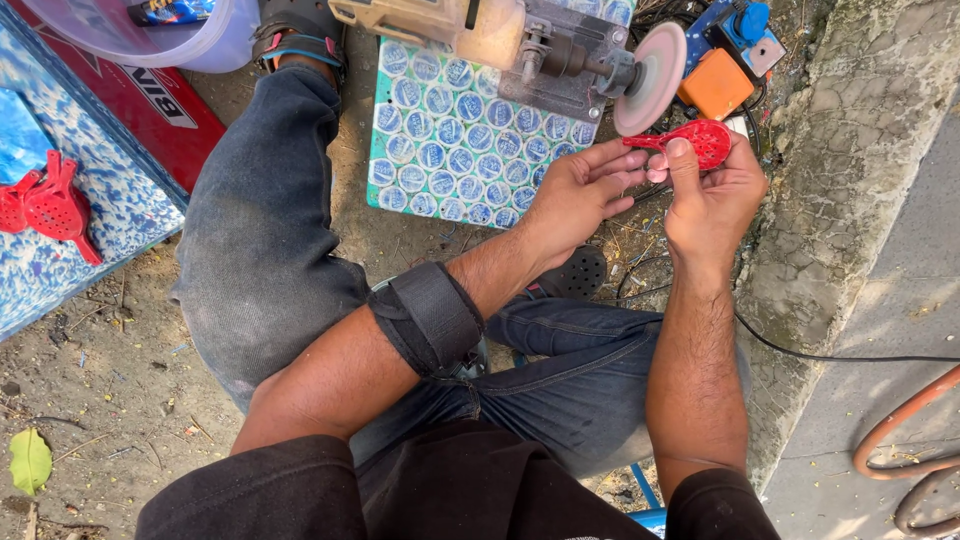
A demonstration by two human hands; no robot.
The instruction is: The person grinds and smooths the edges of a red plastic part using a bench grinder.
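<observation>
My right hand point(708, 195) and my left hand point(580, 190) together hold a small red plastic scoop-like piece point(700, 140), thumb on its round head, its handle pointing left toward my left fingers. Just above it sits the pink grinding disc point(652, 78) of a bench grinder motor point(500, 35), mounted on a patterned green-and-white board point(450, 150). The red piece is close under the disc; contact cannot be told. A black strap point(430, 315) wraps my left forearm.
Several more red perforated pieces point(45, 205) lie on a blue speckled surface at the left. An orange and blue switch box point(725, 60) sits behind the disc. A black cable point(830, 355) crosses the concrete curb at right. A clear plastic bucket point(150, 30) stands top left.
</observation>
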